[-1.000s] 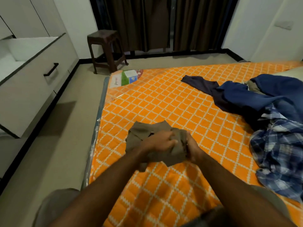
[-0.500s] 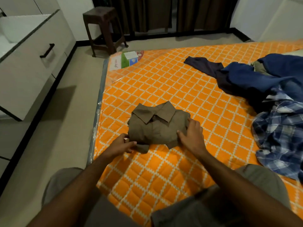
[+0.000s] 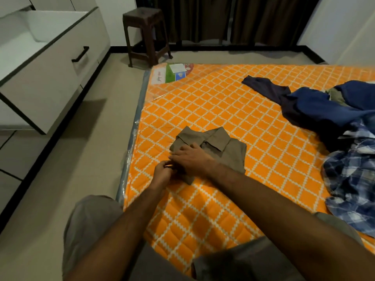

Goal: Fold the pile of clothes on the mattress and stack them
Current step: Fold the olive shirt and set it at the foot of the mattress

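A folded olive collared shirt (image 3: 223, 147) lies collar up near the left edge of the orange checked mattress (image 3: 213, 102). My right hand (image 3: 192, 159) rests flat on the shirt's left half, fingers straight and pointing left. Just below it, my left hand (image 3: 162, 174) has its fingers curled and pinches the shirt's lower left edge. The unfolded pile sits at the right: a blue garment (image 3: 324, 106), a dark navy piece (image 3: 267, 88) and a blue plaid shirt (image 3: 353, 175).
An open white drawer (image 3: 46, 78) juts out over the floor at the left. A brown stool (image 3: 146, 35) stands by the dark curtains at the back. A printed label (image 3: 174, 73) lies on the mattress's far left corner. My knees are at the bottom.
My right hand has moved from the shirt's right edge across onto its left half. My left hand has stayed at the lower left corner and closed on the edge.
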### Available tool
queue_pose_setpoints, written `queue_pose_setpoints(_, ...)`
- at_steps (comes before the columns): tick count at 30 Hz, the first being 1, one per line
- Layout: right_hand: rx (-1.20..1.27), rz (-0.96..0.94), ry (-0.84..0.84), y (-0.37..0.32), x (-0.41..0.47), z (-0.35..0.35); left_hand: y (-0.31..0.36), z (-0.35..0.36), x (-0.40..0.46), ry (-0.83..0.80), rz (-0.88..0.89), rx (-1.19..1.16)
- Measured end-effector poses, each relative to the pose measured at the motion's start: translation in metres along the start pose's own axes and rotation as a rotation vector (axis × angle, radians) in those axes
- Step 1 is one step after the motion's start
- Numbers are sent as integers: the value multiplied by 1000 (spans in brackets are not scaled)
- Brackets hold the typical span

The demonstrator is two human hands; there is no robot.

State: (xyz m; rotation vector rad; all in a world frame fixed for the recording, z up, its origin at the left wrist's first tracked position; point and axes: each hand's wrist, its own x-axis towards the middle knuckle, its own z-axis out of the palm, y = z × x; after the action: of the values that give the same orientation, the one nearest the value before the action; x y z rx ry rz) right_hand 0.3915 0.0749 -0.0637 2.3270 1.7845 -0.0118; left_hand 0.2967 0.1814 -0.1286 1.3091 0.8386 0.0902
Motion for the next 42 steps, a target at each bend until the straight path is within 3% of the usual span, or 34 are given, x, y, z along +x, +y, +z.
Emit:
queue_pose_setpoints(7,-201,-97,-91,2,29,-19,-8,-11,6,-100,-91,-140)
queue_pose_setpoints(13,-148,-133,-185,7,37,-26,-7,-25,7,-211,-96,-148)
queue_pose_setpoints(21,-104,-140,-205,28,43,-34,-1,-24,21,-181,-155,-33)
queue_pose_setpoints(23,48,-137,-62,32,37,-29,-7,-27,25,-64,41,292)
queue_pose_setpoints(25,329,-65,175,36,27,-25,-12,-35,27,73,406,729)
queue_pose_setpoints(27,600,55,391,42,16,-22,-12,-38,26,-18,620,750)
queue_pose_setpoints(29,719,167,497,46,3,-15,-11,-40,27,-200,650,688)
queue_pose_setpoints(31,685,219,450,46,-9,-7,-12,-42,32,-273,665,768)
queue_pose_setpoints(34,585,241,338,34,-25,6,-18,-40,38,-156,757,859)
queue_pose_setpoints(37,631,432,447,33,-47,30,-15,-32,36,-24,869,799)
queue_pose_setpoints(42,1031,829,527,60,-89,65,-9,-29,30,9,948,967)
